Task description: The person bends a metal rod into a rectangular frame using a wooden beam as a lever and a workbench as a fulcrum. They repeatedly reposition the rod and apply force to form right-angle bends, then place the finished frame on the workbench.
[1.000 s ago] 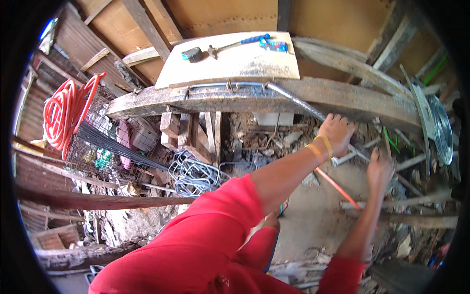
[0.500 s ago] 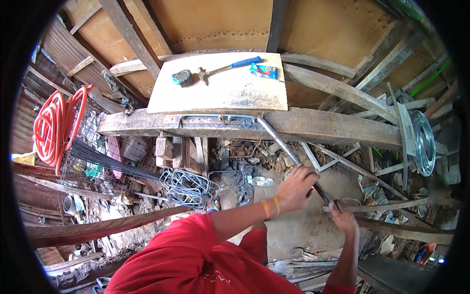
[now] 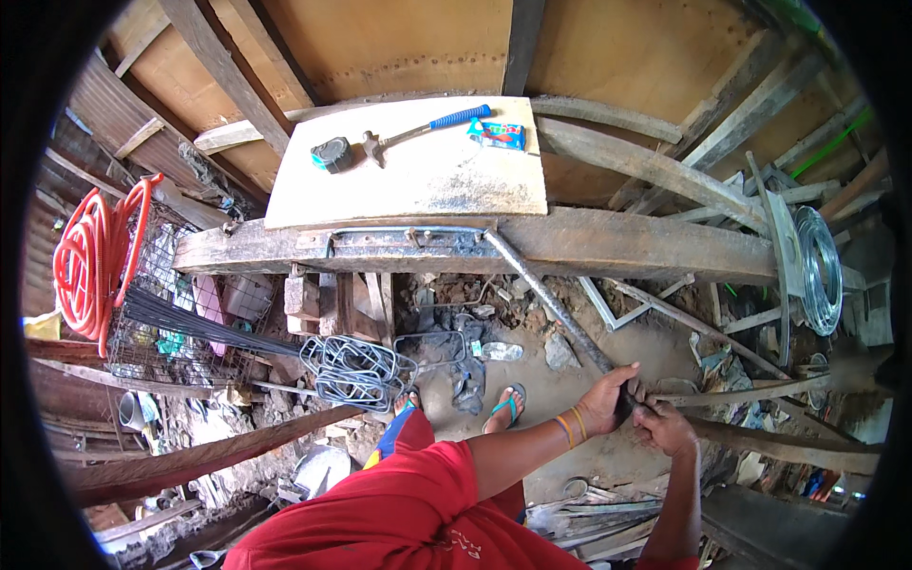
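Observation:
A long dark metal pipe [image 3: 551, 299] slants from the wooden beam [image 3: 636, 237] down to my hands. My left hand [image 3: 610, 399] is wrapped round its lower part. Close beside it, my right hand [image 3: 665, 427] is closed at the pipe's near end, its fingertips partly hidden. At the beam, the pipe's far end meets a thin metal rod [image 3: 380, 230], which lies along the beam's top between small metal pegs. The rod's left end is bent toward me. Whether the rod enters the pipe is too small to tell.
Behind the beam, a pale board [image 3: 399, 190] carries a tape measure [image 3: 332, 154], a blue-handled hammer [image 3: 418, 131] and a blue packet [image 3: 497, 135]. Bent metal rectangles [image 3: 351, 370] hang at lower left, near an orange hose coil [image 3: 87, 271]. A wire coil [image 3: 817, 271] hangs right.
My left hand has slid down the pipe, close to my right hand. The view has shifted slightly, and both sandalled feet now show below.

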A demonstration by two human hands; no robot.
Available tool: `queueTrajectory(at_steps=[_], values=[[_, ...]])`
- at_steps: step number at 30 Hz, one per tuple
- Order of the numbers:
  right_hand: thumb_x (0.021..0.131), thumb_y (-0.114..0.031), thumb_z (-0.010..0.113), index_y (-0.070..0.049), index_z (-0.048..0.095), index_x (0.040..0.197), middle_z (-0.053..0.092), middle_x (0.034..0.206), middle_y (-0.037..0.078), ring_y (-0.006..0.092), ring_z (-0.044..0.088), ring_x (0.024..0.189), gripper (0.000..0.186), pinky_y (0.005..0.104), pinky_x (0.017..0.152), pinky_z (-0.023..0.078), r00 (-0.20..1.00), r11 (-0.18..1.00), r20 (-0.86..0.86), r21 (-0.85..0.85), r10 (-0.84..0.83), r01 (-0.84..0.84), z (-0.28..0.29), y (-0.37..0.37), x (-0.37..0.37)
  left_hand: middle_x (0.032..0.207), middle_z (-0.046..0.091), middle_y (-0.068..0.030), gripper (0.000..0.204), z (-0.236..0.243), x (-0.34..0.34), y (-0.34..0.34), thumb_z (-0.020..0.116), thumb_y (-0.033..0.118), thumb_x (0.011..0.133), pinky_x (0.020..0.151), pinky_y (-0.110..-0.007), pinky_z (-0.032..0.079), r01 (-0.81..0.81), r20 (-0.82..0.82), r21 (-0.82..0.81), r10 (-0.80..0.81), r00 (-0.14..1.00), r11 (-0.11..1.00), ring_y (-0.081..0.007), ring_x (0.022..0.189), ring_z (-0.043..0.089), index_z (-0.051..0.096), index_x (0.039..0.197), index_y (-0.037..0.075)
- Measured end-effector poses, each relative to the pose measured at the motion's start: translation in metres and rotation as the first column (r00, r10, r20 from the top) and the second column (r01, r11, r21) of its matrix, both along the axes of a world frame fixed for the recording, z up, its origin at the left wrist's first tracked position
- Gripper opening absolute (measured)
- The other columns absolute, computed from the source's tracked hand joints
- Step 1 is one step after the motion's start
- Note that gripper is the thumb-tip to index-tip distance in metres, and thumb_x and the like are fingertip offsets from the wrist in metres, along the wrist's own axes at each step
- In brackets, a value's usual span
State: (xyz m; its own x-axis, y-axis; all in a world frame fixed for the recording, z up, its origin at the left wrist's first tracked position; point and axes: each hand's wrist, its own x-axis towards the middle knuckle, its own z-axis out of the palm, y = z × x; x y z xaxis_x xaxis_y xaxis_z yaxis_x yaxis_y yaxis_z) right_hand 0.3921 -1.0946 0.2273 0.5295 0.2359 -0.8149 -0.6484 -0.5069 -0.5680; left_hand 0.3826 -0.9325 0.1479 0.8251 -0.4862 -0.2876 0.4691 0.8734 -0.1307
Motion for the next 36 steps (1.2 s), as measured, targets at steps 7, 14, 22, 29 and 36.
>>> queueTrajectory(at_steps=[7,14,22,29,36], values=[[0.094,-0.039,0.071,-0.006,0.069,0.105,0.062,0.08,0.001,0.0107,0.055,0.064,0.034,0.0278,0.054,0.044,0.952,0.957,0.307,-0.275,-0.004,0.093,-0.032,0.003,-0.045,0.062,0.039,-0.002,0.033,-0.004,-0.015,0.01,0.061,0.033,0.098,0.057,-0.039,0.041,-0.016,-0.063,0.091,0.022,0.998,0.996,-0.0197,0.058,0.045,0.045,0.075,0.015],[0.099,-0.031,0.066,-0.005,0.063,0.123,0.064,0.09,0.006,0.0132,0.059,0.072,0.035,0.0297,0.06,0.047,0.819,0.885,0.574,-0.366,-0.029,0.288,-0.046,0.179,-0.241,0.064,0.035,0.0046,0.028,-0.005,-0.157,0.162,0.066,0.032,0.098,0.05,-0.031,0.035,0.275,-0.022,0.056,-0.274,0.962,0.96,-0.0119,0.055,0.037,0.048,0.082,0.018],[0.102,-0.019,0.06,-0.009,0.061,0.118,0.047,0.071,-0.004,0.0041,0.039,0.055,0.019,0.025,0.048,0.031,0.681,0.832,0.497,0.178,-0.537,0.526,-0.073,0.338,-0.319,0.068,0.037,0.0051,0.027,-0.016,-0.203,0.271,0.069,0.028,0.097,0.048,-0.028,0.034,0.418,-0.073,0.29,-0.416,0.907,0.861,-0.0096,0.057,0.036,0.049,0.083,0.016],[0.104,-0.019,0.058,-0.008,0.056,0.119,0.048,0.074,-0.003,0.0066,0.044,0.063,0.019,0.0253,0.055,0.039,0.835,0.799,0.022,0.306,-0.55,0.518,-0.025,0.271,-0.282,0.099,0.06,-0.0043,0.036,-0.01,-0.187,0.254,0.064,0.041,0.098,0.085,-0.037,0.051,0.417,0.061,0.608,-0.564,0.823,0.675,-0.0188,0.086,0.058,0.06,0.11,0.008],[0.105,-0.025,0.057,-0.01,0.058,0.095,0.051,0.072,0.0,0.0136,0.049,0.06,0.019,0.0318,0.056,0.043,0.902,0.762,-0.289,0.487,-0.321,0.427,-0.035,0.235,-0.253,0.128,0.064,-0.0202,0.065,0.02,-0.16,0.387,0.064,0.051,0.095,0.102,-0.038,0.048,-0.138,-0.163,0.941,-0.773,0.614,-0.308,-0.0293,0.118,0.062,0.06,0.129,-0.004]])
